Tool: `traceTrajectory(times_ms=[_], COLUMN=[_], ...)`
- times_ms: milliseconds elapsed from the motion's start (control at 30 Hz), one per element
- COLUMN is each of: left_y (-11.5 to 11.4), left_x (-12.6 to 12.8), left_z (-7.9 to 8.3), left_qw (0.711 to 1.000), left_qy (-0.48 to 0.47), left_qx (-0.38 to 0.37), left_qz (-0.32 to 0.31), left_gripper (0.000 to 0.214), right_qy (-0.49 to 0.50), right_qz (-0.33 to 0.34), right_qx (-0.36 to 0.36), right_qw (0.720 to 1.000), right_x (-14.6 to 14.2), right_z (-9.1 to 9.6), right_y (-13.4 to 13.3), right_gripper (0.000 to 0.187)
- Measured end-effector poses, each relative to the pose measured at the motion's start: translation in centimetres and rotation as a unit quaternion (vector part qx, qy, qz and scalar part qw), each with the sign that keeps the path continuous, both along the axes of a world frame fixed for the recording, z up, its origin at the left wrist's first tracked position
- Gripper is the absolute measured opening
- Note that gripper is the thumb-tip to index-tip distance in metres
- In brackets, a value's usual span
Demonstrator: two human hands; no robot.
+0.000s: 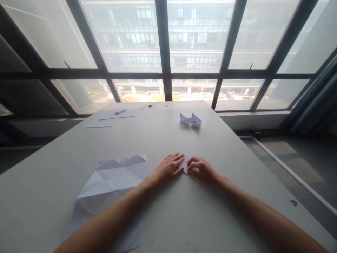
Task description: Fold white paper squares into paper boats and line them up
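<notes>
A small folded piece of white paper (185, 166) lies on the table between my two hands. My left hand (168, 166) rests flat on its left part, fingers stretched out and pressing it down. At the right edge of the paper, my right hand (200, 169) has its fingers curled and pinched on the fold. Part of the paper is hidden under both hands. Beneath and beside my left forearm spreads a large creased sheet of white paper (113, 179).
The white table (231, 218) reaches to the window. Toward its far end stands a folded paper boat shape (191, 120). Flat sheets (101, 121) lie at the far left, with a small white object (120, 111) on top. A blue curtain (313, 98) hangs at right.
</notes>
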State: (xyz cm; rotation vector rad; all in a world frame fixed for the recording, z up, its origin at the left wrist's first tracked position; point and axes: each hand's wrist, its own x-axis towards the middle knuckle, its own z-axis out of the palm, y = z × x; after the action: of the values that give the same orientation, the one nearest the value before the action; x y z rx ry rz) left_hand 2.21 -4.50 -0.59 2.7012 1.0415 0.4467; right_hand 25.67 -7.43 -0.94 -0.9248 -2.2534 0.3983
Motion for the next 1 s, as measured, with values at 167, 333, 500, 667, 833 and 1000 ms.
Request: traceTrajectory(times_ms=[167,333,500,667,833,1000], left_y=[0.1,0.0,-0.3,-0.2,-0.1,0.0], left_x=[0.0,0.0,0.1,0.1,-0.1,-0.1], left_z=[0.0,0.3,0.7,0.5,0.3,0.3], left_qw=[1.000,1.000,0.999,0.999,0.999,0.999], left_qy=[-0.001,-0.001,-0.022,-0.032,-0.018,-0.003], left_qx=[0.000,0.017,0.029,0.032,0.035,0.037], left_qz=[0.004,0.003,0.013,0.019,0.008,-0.008], left_gripper=[0.054,0.048,0.044,0.046,0.046,0.045], right_qy=[0.015,0.003,-0.001,-0.021,-0.018,-0.035], right_qz=[-0.025,-0.044,-0.056,-0.024,-0.044,-0.043], right_qx=[-0.022,-0.012,0.035,0.032,0.043,0.042], right_qw=[0.999,0.999,0.998,0.999,0.998,0.998], right_x=[-0.5,-0.9,-0.8,-0.6,-0.6,-0.6], right_z=[0.0,0.2,-0.1,-0.3,-0.4,-0.9], right_y=[0.0,-0.7,-0.6,-0.1,-0.1,0.2], right_gripper=[0.009,0.005,0.016,0.014,0.019,0.024])
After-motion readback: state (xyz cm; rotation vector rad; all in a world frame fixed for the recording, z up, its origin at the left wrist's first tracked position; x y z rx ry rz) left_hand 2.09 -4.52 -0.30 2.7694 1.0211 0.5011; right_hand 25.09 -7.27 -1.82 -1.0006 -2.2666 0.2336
